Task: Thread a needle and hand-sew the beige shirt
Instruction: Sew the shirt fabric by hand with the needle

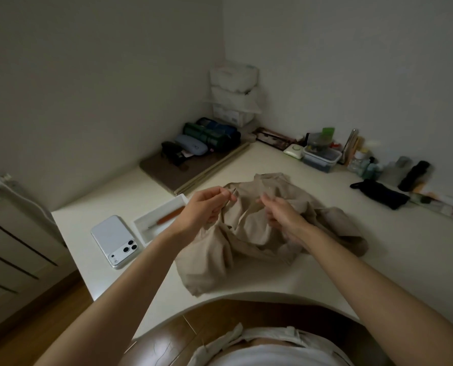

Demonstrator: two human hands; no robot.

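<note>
The beige shirt (249,233) lies crumpled in the middle of the white desk (378,262). Its lower fold reaches almost to the curved front edge, and its far collar end points toward the back corner. Both hands are raised just above its upper part.

The left hand (206,206) has its thumb and forefinger pressed together on a thin grey sliver (234,192), and the other fingers are curled under. The sliver is too small to name for certain. The right hand (282,213) is close beside it. Its fingers are bent and the tips drawn together, but I cannot tell whether they hold anything.

Bare desk runs to the right of the shirt and along the front rim.

Just left of the shirt is a shallow white tray (143,227) with an orange-handled tool (171,214) lying slantwise in it. A phone (114,240) lies face down beside the tray, near the desk's left edge.

Further back, a brown board (172,175) carries several soft cases. A clear lidded box (321,157) of small items stands by the right wall, and a black pouch (381,194) is nearer.
</note>
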